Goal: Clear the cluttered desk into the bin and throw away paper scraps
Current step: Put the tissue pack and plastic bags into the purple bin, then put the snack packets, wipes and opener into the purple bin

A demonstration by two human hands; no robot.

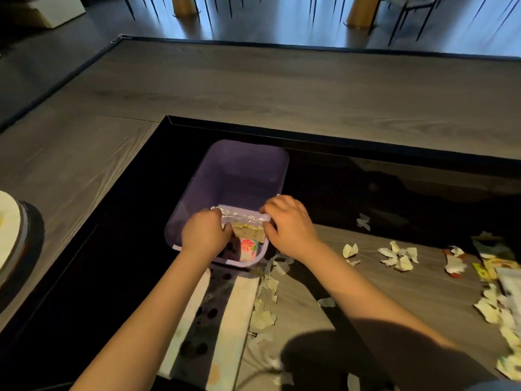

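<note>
A purple bin (pixel 242 170) stands in the dark gap beside the desk. Over its near end I hold a clear plastic bag (pixel 244 218) with yellowish contents, my left hand (pixel 205 232) gripping its left edge and my right hand (pixel 287 221) its right edge. Below the bag, inside the bin, lies a small item with a pink flower print (pixel 248 248). Torn paper scraps (pixel 397 256) lie scattered on the desk to the right, and more scraps (pixel 265 311) sit between my forearms.
A striped cloth or paper sheet (pixel 225 311) lies under my left forearm. Packets and papers (pixel 496 266) pile up at the right edge. A wide wooden tabletop (pixel 282 88) runs beyond the gap. A round white object (pixel 11 238) is at the far left.
</note>
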